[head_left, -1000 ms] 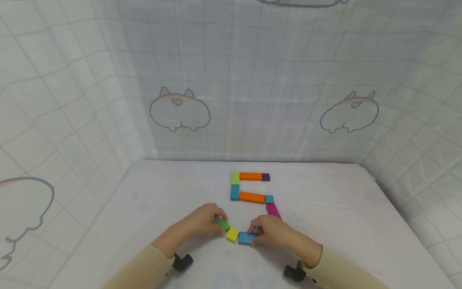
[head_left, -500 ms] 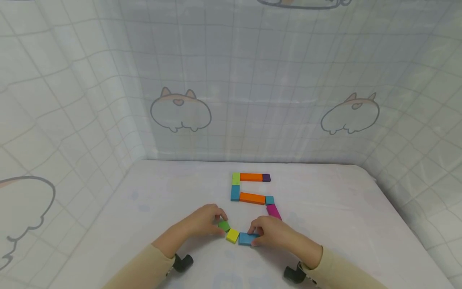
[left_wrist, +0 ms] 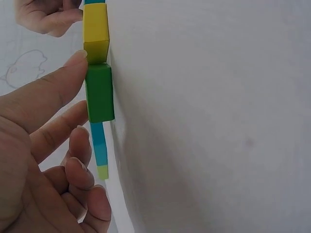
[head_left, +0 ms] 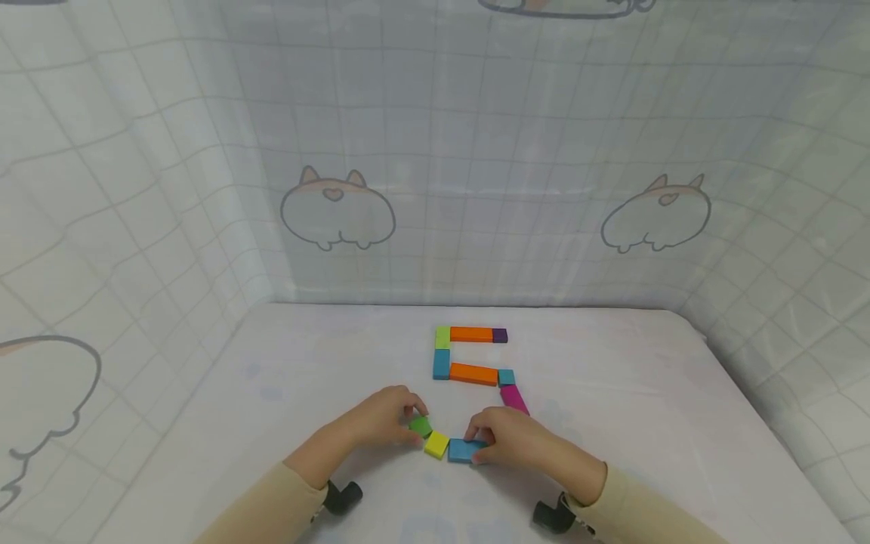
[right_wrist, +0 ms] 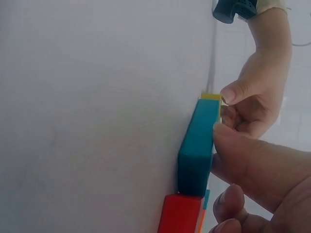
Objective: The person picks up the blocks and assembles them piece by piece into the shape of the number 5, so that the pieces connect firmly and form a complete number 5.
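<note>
My left hand (head_left: 389, 415) pinches a small green block (head_left: 421, 426) between thumb and forefinger; in the left wrist view the thumb tip lies by its joint with a yellow block (left_wrist: 96, 29). Across from it, my right hand (head_left: 510, 437) holds a longer blue block (head_left: 462, 451) by thumb and finger. The yellow block sits at an angle between the green and blue ones. A red block (right_wrist: 181, 213) meets the blue block's other end in the right wrist view; my right hand hides it from the head camera. All these blocks lie on the white cloth.
Farther back, a bent line of blocks runs from a purple block (head_left: 500, 335) through an orange one (head_left: 471, 334), lime (head_left: 442, 338), blue (head_left: 441, 364), second orange (head_left: 473, 374) and teal (head_left: 506, 378) to magenta (head_left: 514, 400). A grid-patterned curtain (head_left: 476, 227) encloses the table.
</note>
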### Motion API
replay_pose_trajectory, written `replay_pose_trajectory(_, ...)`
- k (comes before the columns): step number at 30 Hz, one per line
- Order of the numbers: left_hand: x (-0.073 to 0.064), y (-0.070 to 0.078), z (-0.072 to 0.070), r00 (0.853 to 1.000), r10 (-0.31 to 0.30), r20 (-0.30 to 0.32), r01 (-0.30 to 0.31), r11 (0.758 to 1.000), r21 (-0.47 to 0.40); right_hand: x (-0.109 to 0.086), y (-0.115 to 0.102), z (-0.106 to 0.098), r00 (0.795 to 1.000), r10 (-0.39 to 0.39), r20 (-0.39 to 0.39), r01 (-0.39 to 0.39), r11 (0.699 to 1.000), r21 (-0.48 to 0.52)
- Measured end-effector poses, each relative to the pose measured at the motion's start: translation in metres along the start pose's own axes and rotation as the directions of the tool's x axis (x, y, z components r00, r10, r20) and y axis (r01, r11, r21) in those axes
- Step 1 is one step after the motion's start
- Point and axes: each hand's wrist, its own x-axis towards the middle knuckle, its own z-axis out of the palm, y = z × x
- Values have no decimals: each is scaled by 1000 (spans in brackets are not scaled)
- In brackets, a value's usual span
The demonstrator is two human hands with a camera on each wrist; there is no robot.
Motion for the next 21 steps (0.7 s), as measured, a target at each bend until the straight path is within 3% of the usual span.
replay_pose_trajectory(8, 0, -3, -2, 1000, -6, -31, 6, 1000, 5, 0, 9, -9, 1000, -22, -6, 22, 998, 52)
replay_pose_trajectory(21, -9, -3, -18, 989, -73, -125, 70, 997, -34, -20, 30, -50, 977, -22, -212, 22, 1000, -5)
